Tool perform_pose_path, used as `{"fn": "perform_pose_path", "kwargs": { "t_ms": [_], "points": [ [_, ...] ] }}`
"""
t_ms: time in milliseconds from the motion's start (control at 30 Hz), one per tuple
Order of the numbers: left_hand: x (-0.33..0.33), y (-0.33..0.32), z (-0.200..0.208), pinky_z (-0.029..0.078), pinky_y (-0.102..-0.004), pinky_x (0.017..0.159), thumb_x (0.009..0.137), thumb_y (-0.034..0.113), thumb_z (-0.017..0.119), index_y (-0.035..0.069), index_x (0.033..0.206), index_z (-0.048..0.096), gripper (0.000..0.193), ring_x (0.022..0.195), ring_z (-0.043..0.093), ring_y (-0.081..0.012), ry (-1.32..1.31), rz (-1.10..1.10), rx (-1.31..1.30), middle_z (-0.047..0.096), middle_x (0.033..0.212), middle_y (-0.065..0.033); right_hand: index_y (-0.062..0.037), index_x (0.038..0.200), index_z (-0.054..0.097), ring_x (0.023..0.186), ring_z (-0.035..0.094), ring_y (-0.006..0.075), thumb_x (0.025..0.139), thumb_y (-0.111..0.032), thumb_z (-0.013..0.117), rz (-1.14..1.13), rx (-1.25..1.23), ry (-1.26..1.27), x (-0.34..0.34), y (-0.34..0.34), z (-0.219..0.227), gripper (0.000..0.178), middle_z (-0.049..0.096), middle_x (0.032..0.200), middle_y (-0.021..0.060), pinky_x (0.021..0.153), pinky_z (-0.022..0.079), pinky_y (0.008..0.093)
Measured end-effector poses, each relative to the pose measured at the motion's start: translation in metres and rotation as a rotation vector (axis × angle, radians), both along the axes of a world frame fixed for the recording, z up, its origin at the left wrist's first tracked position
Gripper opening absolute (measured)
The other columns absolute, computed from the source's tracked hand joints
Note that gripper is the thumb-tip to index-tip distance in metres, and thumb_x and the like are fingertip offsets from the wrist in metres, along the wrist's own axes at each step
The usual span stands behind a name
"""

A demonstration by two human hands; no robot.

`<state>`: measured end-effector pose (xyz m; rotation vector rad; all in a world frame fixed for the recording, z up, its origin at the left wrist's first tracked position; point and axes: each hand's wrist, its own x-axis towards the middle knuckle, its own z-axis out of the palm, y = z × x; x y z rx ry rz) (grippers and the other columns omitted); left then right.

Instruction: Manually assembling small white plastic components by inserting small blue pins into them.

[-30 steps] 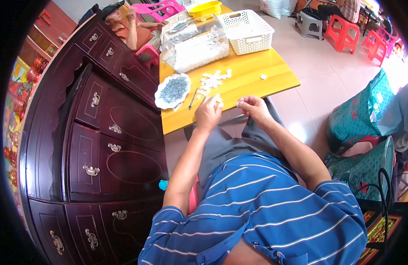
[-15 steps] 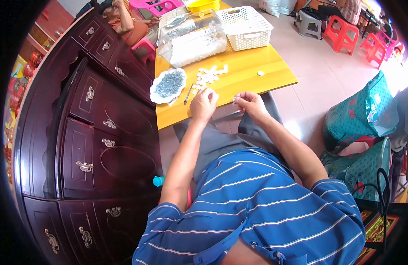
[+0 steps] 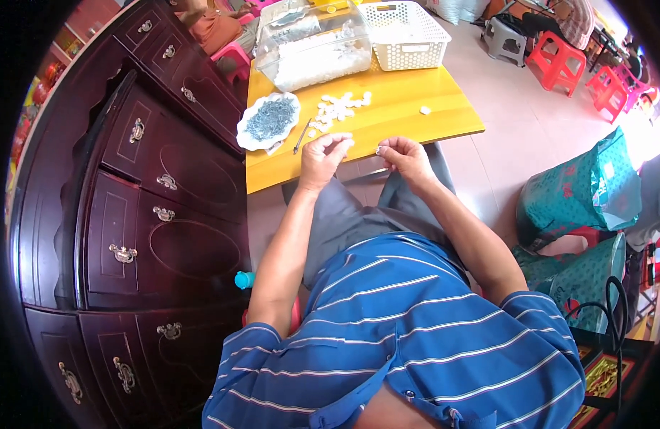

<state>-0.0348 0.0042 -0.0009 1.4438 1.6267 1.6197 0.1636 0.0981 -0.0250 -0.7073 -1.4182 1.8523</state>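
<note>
My left hand [image 3: 321,163] hovers by the near edge of the yellow table, thumb and forefinger pinched; whatever may be between the tips is too small to make out. To its right, my right hand [image 3: 409,160] pinches a small white piece [image 3: 378,150] in its fingertips. The hands are apart. Beyond the left hand lie several small white pieces [image 3: 337,107] in a loose heap, with a thin dark tool [image 3: 301,136] beside them. Farther left is a white scalloped dish [image 3: 245,138] holding many thin grey-blue bits [image 3: 271,119]. One lone white piece [image 3: 425,110] lies to the right.
At the table's far side stand a clear plastic bin [image 3: 269,71] of white pieces and a white perforated basket [image 3: 414,58]. A dark wooden cabinet [image 3: 187,236] lines the left. Teal bags [image 3: 566,193] and red stools [image 3: 557,61] stand at right. Another person [image 3: 212,32] sits far left.
The view has shifted slightly, so the table and cabinet sit a little higher. My left hand has turned and its fingers have straightened somewhat. My right hand keeps its pinch on the white piece.
</note>
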Motion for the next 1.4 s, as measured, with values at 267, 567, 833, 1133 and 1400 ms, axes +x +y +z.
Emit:
{"fn": "perform_pose_path", "kwargs": {
  "t_ms": [267, 567, 833, 1133, 1400],
  "points": [
    [0.013, -0.003, 0.008, 0.054, -0.0208, 0.067, 0.094, 0.010, 0.069, 0.003, 0.117, 0.072, 0.025, 0.070, 0.062, -0.0057, -0.097, -0.099, -0.078, 0.071, 0.089, 0.0002, -0.0026, 0.101, 0.068, 0.066, 0.056, 0.0064, 0.096, -0.010, 0.069, 0.027, 0.042, 0.028, -0.002, -0.002, 0.000, 0.009, 0.065, 0.079, -0.0007, 0.061, 0.044, 0.0200],
    [0.021, -0.003, 0.006, 0.053, -0.0213, 0.066, 0.096, 0.007, 0.066, 0.003, 0.103, 0.065, 0.009, 0.071, 0.061, -0.0056, -0.116, -0.172, -0.090, 0.067, 0.085, 0.0009, -0.0017, 0.102, 0.067, 0.069, 0.056, 0.0060, 0.096, -0.009, 0.067, 0.031, 0.052, 0.021, -0.004, -0.007, 0.001, 0.010, 0.066, 0.083, -0.0005, 0.063, 0.046, 0.0206],
    [0.023, -0.001, 0.004, 0.053, -0.0212, 0.065, 0.095, 0.009, 0.067, 0.003, 0.103, 0.069, 0.010, 0.071, 0.061, -0.0049, -0.090, -0.166, -0.080, 0.068, 0.086, 0.0017, -0.0010, 0.101, 0.067, 0.069, 0.057, 0.0070, 0.094, -0.008, 0.068, 0.027, 0.042, 0.021, -0.002, -0.009, 0.004, 0.010, 0.065, 0.082, 0.0002, 0.063, 0.046, 0.0214],
    [0.024, -0.002, 0.001, 0.053, -0.0211, 0.064, 0.096, 0.007, 0.066, 0.004, 0.105, 0.071, 0.011, 0.071, 0.061, -0.0047, -0.047, -0.165, -0.038, 0.070, 0.087, 0.0016, -0.0012, 0.098, 0.068, 0.067, 0.055, 0.0066, 0.093, -0.009, 0.068, 0.009, 0.031, 0.013, -0.002, -0.010, 0.003, 0.010, 0.064, 0.079, -0.0009, 0.062, 0.045, 0.0212],
    [0.022, -0.001, -0.002, 0.053, -0.0213, 0.064, 0.096, 0.006, 0.065, 0.003, 0.105, 0.071, 0.012, 0.071, 0.061, -0.0047, -0.036, -0.155, -0.061, 0.070, 0.088, 0.0013, -0.0020, 0.096, 0.068, 0.067, 0.055, 0.0057, 0.093, -0.010, 0.068, -0.002, 0.031, -0.017, -0.003, -0.013, 0.006, 0.009, 0.064, 0.077, -0.0019, 0.061, 0.044, 0.0214]
  ]
}}
